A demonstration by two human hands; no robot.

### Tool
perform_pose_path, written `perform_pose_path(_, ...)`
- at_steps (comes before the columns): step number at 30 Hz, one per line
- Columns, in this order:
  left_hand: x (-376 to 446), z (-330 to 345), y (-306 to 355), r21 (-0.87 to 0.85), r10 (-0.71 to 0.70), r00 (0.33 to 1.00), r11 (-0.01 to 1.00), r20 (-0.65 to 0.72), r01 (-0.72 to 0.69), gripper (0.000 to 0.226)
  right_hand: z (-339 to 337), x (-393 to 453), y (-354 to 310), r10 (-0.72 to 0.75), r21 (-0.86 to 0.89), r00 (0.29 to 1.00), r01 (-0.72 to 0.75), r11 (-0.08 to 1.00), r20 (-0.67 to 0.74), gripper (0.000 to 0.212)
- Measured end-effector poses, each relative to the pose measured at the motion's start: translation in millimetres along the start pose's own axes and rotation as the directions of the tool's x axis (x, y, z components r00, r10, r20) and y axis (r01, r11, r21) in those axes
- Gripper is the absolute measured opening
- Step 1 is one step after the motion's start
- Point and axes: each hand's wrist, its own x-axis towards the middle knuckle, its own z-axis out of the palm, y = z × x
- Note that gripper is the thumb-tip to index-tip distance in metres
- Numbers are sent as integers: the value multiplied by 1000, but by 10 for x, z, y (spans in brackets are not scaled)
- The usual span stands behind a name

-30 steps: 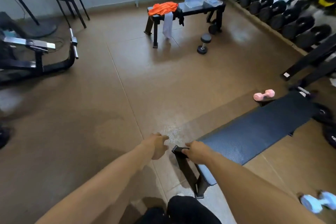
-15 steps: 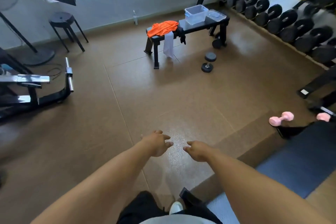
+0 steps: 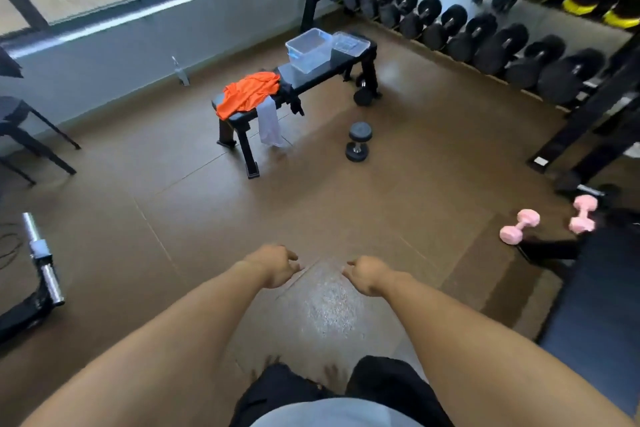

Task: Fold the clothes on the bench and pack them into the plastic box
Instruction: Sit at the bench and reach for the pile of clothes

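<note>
Both arms reach out in front of the person, well short of the desk [image 3: 311,78] across the brown floor. The left hand [image 3: 275,265] and right hand [image 3: 365,274] hang close together, fingers loosely curled and holding nothing. On the desk an orange shirt [image 3: 249,94] lies crumpled, a white cloth [image 3: 269,123] drooping off its edge, something dark [image 3: 294,102] beside it, perhaps another garment. The clear plastic box [image 3: 308,49] stands further along, its lid [image 3: 349,42] just beside it.

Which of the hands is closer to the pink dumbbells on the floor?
The right hand. The pink dumbbells lie off to its right, while the left hand is farther away, on the other side of the right hand.
</note>
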Motion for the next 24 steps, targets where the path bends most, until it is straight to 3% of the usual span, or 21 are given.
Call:
perform_pose_path(5, 769, -670, 436, -14, 69, 998, 998, -8, -69, 58, -673, 404, 241, 35, 13, 999, -35, 999, -27, 54)
perform_pose_path(11, 1899, -1394, 1322, 112, 172, 985, 979, -19, -168, 60, -1724, 1073, 1020, 67, 7, 996, -66, 998, -66, 58)
perform_pose_path(18, 2951, -2187, 2376, 80, 218, 976, 973, -1, -217, 59, -2915, 1587, 1935, 158, 51, 987, -156, 986, -30, 59)
perform_pose_path(24, 3755, -2547, 2939, 126, 248, 966, 958, 78, -257, 57, -3703, 2210, 2308, 150, 42, 988, -151, 988, 31, 55)
